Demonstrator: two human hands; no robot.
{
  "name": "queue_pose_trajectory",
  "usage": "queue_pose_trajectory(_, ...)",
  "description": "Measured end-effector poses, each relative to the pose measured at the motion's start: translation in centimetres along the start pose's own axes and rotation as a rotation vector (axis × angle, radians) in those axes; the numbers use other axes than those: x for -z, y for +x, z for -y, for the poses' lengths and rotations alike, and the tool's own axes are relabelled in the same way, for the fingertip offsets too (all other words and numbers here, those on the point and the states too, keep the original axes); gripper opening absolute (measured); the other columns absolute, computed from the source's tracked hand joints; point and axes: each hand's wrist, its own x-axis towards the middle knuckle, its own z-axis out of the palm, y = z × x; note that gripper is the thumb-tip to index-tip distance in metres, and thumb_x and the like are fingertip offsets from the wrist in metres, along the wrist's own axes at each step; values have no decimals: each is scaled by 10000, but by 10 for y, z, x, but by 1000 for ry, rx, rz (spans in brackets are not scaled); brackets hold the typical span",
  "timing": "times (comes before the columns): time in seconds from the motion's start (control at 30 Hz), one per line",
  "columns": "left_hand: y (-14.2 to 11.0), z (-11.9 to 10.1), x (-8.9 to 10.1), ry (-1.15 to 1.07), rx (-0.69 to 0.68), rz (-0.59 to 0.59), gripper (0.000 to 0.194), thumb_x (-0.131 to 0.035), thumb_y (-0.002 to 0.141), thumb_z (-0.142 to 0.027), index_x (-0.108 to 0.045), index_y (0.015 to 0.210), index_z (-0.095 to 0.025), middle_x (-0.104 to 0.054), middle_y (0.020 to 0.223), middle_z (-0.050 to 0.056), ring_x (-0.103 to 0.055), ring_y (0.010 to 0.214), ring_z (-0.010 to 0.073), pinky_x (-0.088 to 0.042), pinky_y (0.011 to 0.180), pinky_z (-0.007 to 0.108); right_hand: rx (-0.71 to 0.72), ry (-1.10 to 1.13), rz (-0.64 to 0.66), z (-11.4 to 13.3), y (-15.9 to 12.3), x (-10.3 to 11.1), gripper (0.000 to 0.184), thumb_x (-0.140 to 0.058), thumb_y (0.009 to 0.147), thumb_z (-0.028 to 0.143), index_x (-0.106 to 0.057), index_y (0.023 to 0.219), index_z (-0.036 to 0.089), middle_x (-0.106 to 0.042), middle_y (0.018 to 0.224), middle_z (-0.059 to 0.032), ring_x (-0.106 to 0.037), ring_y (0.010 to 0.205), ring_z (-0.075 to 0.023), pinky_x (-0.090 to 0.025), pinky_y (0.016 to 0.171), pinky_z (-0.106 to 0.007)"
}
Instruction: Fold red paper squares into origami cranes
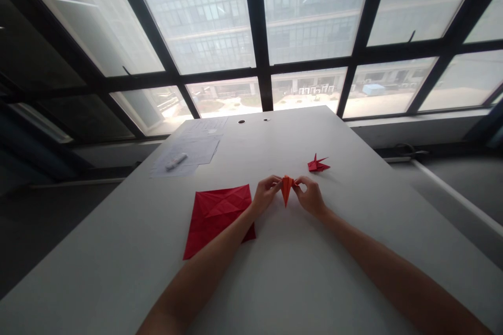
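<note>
Between my two hands is a small folded orange origami paper (286, 191), its narrow point directed toward me. My left hand (267, 192) pinches its upper left side, and my right hand (310, 195) pinches the upper right side. The fingertips partly cover its edges. Left of my left hand, a creased red paper sheet (220, 214) lies on the table, partly under my left forearm. Beyond my right hand sits a folded red paper crane (317, 164) with pointed ends sticking out.
The white table (353, 282) stretches away toward large windows (314, 10) in dark frames. Printed sheets (188, 146) lie at the back left, with a whitish tube-like object (176, 162) on them. Near the far edge are two round holes (241, 122) in the tabletop.
</note>
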Motion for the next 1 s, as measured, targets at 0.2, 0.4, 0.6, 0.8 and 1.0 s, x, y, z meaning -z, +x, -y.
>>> queue_pose_trajectory(0.2, -1, 7, -5, 152, -50, -125, 343, -736, 816, -389, -649, 1084, -195, -669, 1047, 80, -651, 867, 173, -522, 740, 292, 20, 118, 135, 7, -2, 0, 149, -595, 883, 328, -689, 844, 220, -724, 849, -49, -642, 797, -233, -500, 760, -354)
queue_pose_trajectory(0.4, -5, -3, -6, 329, -295, -51, 130, -690, 867, -310, -732, 956, -226, -631, 1082, 87, -622, 1010, 200, -510, 868, 348, 164, -153, 174, 10, -2, 5, 136, -557, 899, 189, -686, 882, 228, -702, 834, -52, -621, 806, -221, -453, 754, -330)
queue_pose_trajectory(0.6, -5, -9, -7, 345, -307, -86, 167, -652, 899, -300, -735, 1027, -235, -676, 1033, 91, -636, 967, 207, -506, 869, 363, 262, -260, 182, 9, 0, 11, 165, -545, 935, 199, -650, 809, 216, -680, 816, -56, -593, 818, -213, -428, 779, -334)
queue_pose_trajectory(0.8, -3, -4, -4, 362, -286, -54, 206, -627, 914, -295, -747, 1078, -267, -685, 1045, 97, -637, 982, 225, -502, 884, 378, 191, 2, 159, 14, -2, 10, 141, -551, 948, 284, -679, 914, 237, -696, 862, -64, -614, 836, -230, -490, 777, -359)
queue_pose_trajectory(1.0, -4, -4, -4, 397, -286, -39, 201, -674, 879, -314, -753, 1057, -266, -680, 1025, 98, -628, 977, 233, -499, 898, 394, 270, -93, 225, 13, 0, 15, 197, -503, 971, 269, -697, 996, 249, -707, 920, -75, -614, 898, -235, -497, 795, -363)
